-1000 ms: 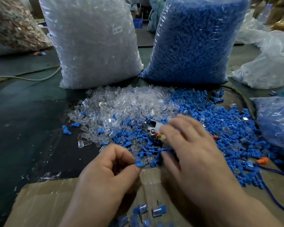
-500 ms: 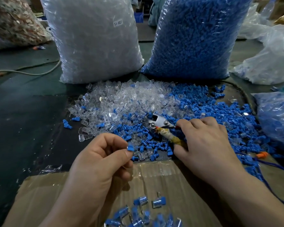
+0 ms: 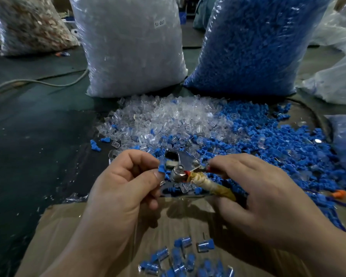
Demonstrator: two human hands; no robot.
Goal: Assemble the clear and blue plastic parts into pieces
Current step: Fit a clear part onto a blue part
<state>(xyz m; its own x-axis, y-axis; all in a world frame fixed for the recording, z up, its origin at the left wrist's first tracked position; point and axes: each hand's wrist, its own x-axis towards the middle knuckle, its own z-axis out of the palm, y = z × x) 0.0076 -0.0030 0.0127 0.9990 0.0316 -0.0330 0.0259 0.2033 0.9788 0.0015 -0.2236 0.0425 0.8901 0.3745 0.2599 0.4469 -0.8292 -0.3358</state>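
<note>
My left hand (image 3: 126,188) pinches a small blue part (image 3: 161,168) between thumb and forefinger, held right beside the jaws of a metal crimping tool (image 3: 181,166). My right hand (image 3: 254,194) grips that tool by its tape-wrapped handles (image 3: 212,185). Behind them lies a heap of loose clear parts (image 3: 168,118) and, to its right, a heap of loose blue parts (image 3: 268,136). Several assembled clear-and-blue pieces (image 3: 180,256) lie on the cardboard (image 3: 68,226) near me.
A big bag of clear parts (image 3: 132,47) and a big bag of blue parts (image 3: 254,43) stand at the back. A third bag (image 3: 28,25) stands far left, a grey cable (image 3: 38,82) runs along the dark surface, and more plastic bags (image 3: 338,76) sit on the right.
My right hand picked the tool up off the pile and lifted it toward my left hand. My left hand raised the blue part to meet the tool's jaws.
</note>
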